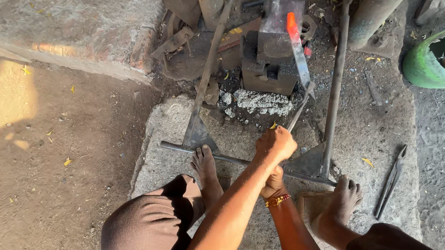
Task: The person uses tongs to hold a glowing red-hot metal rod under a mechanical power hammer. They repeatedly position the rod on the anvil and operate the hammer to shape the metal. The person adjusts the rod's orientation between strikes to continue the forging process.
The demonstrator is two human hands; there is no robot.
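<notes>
My left hand (276, 143) is closed around the thin handle of a pair of tongs (299, 108), which runs up and away from me. The tongs grip a long flat metal blade (302, 62) whose far tip (292, 25) glows orange. That tip lies on the dark steel anvil block (279, 17). Just below, my right hand (273, 185), with a beaded bracelet at the wrist, also grips the handle and is partly hidden behind my left forearm. My bare feet (204, 163) (346, 194) rest by a metal crossbar (177, 148).
Two upright iron rods (208, 70) (336, 81) flank the anvil base (267, 70). Grey ash (263, 102) lies in front of it. A spare pair of tongs (392, 180) lies on the stone slab at right. A green container (436, 63) sits at far right. Bare dirt spreads left.
</notes>
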